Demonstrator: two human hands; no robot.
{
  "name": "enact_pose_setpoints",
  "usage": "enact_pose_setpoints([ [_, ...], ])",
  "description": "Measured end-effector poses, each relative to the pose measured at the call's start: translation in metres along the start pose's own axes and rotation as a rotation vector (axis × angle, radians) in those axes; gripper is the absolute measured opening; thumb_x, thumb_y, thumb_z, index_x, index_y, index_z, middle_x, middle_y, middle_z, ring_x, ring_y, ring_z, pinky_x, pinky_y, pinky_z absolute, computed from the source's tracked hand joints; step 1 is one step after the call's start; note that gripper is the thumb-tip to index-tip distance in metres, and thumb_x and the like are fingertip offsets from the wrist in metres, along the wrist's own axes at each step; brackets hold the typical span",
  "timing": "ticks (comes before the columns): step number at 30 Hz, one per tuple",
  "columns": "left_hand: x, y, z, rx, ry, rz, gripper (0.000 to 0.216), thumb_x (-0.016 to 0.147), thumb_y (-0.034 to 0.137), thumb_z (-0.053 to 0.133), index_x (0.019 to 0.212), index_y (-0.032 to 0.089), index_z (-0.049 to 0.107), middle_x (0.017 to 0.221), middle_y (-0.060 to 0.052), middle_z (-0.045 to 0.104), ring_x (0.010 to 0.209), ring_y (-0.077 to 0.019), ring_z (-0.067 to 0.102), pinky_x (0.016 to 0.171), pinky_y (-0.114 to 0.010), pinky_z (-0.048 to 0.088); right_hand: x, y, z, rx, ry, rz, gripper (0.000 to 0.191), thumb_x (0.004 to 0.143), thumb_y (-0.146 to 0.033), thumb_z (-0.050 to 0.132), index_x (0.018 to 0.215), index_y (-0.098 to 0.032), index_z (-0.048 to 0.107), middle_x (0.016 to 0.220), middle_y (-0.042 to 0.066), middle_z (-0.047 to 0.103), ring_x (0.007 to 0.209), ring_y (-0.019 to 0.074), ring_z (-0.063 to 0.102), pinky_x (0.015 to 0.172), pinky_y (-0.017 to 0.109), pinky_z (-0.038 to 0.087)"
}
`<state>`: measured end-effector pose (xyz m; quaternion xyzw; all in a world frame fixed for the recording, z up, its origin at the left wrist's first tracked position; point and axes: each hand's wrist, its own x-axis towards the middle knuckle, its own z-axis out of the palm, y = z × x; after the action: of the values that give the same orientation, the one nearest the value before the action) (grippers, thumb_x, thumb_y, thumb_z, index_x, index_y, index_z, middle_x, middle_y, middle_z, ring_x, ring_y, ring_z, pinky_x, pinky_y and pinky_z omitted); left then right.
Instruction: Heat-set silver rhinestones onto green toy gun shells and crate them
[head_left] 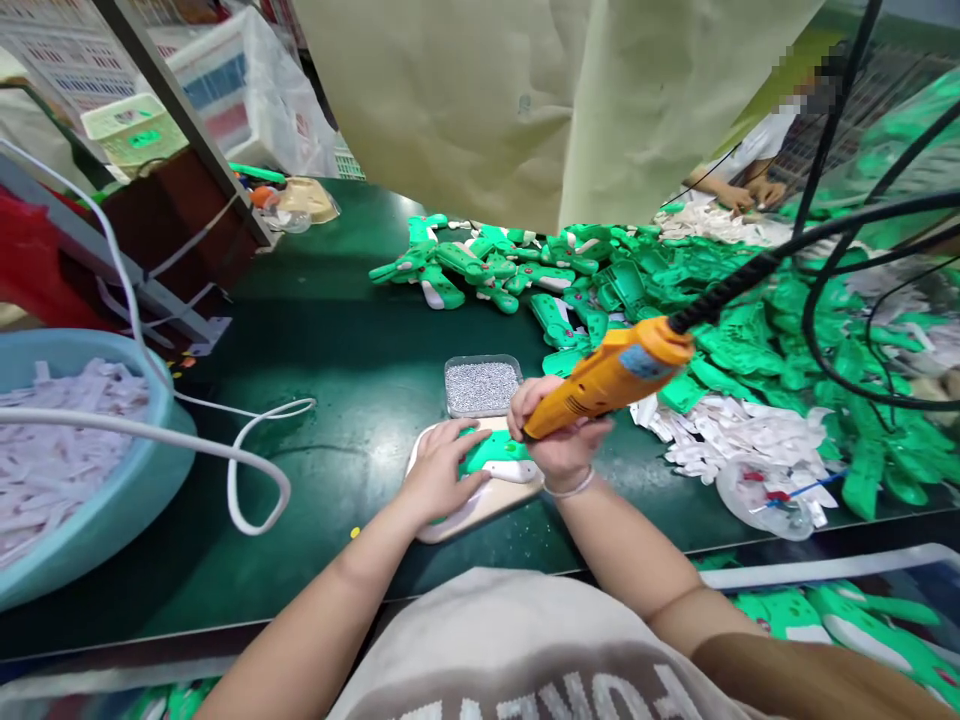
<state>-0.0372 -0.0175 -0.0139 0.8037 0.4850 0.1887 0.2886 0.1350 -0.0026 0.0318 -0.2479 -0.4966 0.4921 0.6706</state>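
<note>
The right hand [559, 432] is closed around the body of an orange corded power tool [611, 375], its nose tilted down at about 8 o'clock; the left hand [442, 470] lies spread, pressing down on a green-and-white moulded plastic piece [487, 452]; that piece sits on a beige board [465, 517] on the dark green worktop [315, 300]; it looks light, stiff and smooth, so it seems best held by its broad body, flat against the board; at 12 o'clock stands a small tray [480, 358] of fine silver parts; beyond it, from 12 to 2 o'clock, lies a heap of green plastic pieces [637, 285]; at 3 o'clock are white plastic pieces [742, 440]; at 9 o'clock sits a blue basin [90, 345] of pale slips [67, 450]; at 1 o'clock, well apart, a co-worker's hands [739, 197] rest among white pieces.
</note>
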Motion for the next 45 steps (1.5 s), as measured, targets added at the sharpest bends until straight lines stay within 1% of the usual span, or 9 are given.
enact_pose_setpoints([
  [7, -0.002, -0.001, 0.002, 0.006, 0.031, 0.012, 0.051, 0.078, 0.027, 0.075, 0.128, 0.031, 0.067, 0.138, -0.006, 0.06, 0.13, -0.0331, 0.051, 0.11, -0.052, 0.041, 0.003, 0.043, 0.012, -0.024, 0.003, 0.05, 0.066, 0.074, -0.088, 0.053, 0.069, -0.022, 0.053, 0.057, -0.003, 0.046, 0.041, 0.0094, 0.037, 0.037, 0.025, 0.03],
  [12, -0.003, -0.001, 0.001, 0.013, 0.022, -0.001, 0.05, 0.078, 0.026, 0.075, 0.127, 0.029, 0.068, 0.138, -0.007, 0.06, 0.131, -0.0337, 0.051, 0.111, -0.053, 0.04, 0.005, 0.029, 0.011, 0.042, -0.046, 0.061, 0.063, 0.077, -0.085, 0.053, 0.071, -0.022, 0.055, 0.058, -0.003, 0.047, 0.04, 0.0093, 0.038, 0.038, 0.025, 0.031],
  [17, -0.003, -0.002, 0.001, -0.012, 0.002, 0.006, 0.049, 0.079, 0.027, 0.074, 0.127, 0.031, 0.067, 0.139, -0.006, 0.06, 0.131, -0.0326, 0.05, 0.111, -0.052, 0.039, -0.008, 0.006, 0.013, 0.048, -0.073, 0.13, 0.072, 0.069, -0.094, 0.048, 0.07, -0.022, 0.057, 0.059, -0.002, 0.047, 0.041, 0.0114, 0.041, 0.036, 0.026, 0.032],
  [24, -0.003, -0.005, 0.0, -0.104, 0.015, 0.024, 0.055, 0.074, 0.022, 0.074, 0.127, 0.029, 0.064, 0.142, -0.008, 0.057, 0.134, -0.0334, 0.049, 0.115, -0.054, 0.037, -0.031, 0.022, 0.014, 0.025, -0.052, 0.155, 0.066, 0.068, -0.09, 0.056, 0.069, -0.024, 0.056, 0.058, -0.001, 0.046, 0.042, 0.0123, 0.039, 0.035, 0.027, 0.029],
  [27, -0.016, -0.012, -0.007, -0.271, 0.109, 0.054, 0.064, 0.074, 0.014, 0.065, 0.136, 0.023, 0.053, 0.143, -0.012, 0.055, 0.135, -0.0298, 0.051, 0.115, -0.048, 0.041, -0.026, 0.016, 0.015, 0.038, -0.085, 0.156, 0.066, 0.072, -0.089, 0.054, 0.071, -0.023, 0.056, 0.059, -0.002, 0.046, 0.041, 0.0111, 0.038, 0.036, 0.027, 0.029],
  [30, -0.035, -0.018, -0.009, -0.366, 0.173, -0.014, 0.06, 0.078, 0.015, 0.059, 0.136, 0.02, 0.048, 0.137, -0.013, 0.06, 0.13, -0.0283, 0.057, 0.113, -0.047, 0.045, -0.013, 0.01, 0.025, 0.054, -0.085, 0.114, 0.067, 0.073, -0.09, 0.05, 0.072, -0.023, 0.057, 0.06, -0.002, 0.046, 0.041, 0.0114, 0.039, 0.037, 0.027, 0.031],
  [35, -0.049, -0.021, 0.002, -0.356, 0.215, -0.076, 0.07, 0.077, 0.02, 0.065, 0.142, 0.02, 0.04, 0.142, -0.016, 0.058, 0.131, -0.031, 0.057, 0.114, -0.052, 0.044, 0.006, 0.036, 0.054, 0.102, -0.12, 0.118, 0.071, 0.067, -0.096, 0.047, 0.069, -0.025, 0.052, 0.058, -0.003, 0.044, 0.04, 0.0116, 0.036, 0.037, 0.029, 0.031],
  [39, -0.048, -0.021, 0.005, -0.309, 0.203, -0.088, 0.07, 0.075, 0.02, 0.068, 0.141, 0.021, 0.043, 0.139, -0.015, 0.061, 0.126, -0.0312, 0.06, 0.115, -0.055, 0.042, 0.004, 0.062, 0.062, 0.139, -0.196, 0.159, 0.066, 0.074, -0.088, 0.051, 0.072, -0.022, 0.052, 0.058, -0.003, 0.044, 0.041, 0.0096, 0.037, 0.038, 0.027, 0.029],
  [45, -0.049, -0.024, 0.007, -0.251, 0.24, -0.037, 0.069, 0.075, 0.021, 0.066, 0.14, 0.021, 0.045, 0.137, -0.014, 0.062, 0.126, -0.0315, 0.061, 0.116, -0.057, 0.04, 0.002, 0.054, 0.06, 0.16, -0.19, 0.105, 0.065, 0.077, -0.086, 0.052, 0.072, -0.021, 0.053, 0.06, -0.003, 0.045, 0.042, 0.0097, 0.039, 0.039, 0.026, 0.03],
])
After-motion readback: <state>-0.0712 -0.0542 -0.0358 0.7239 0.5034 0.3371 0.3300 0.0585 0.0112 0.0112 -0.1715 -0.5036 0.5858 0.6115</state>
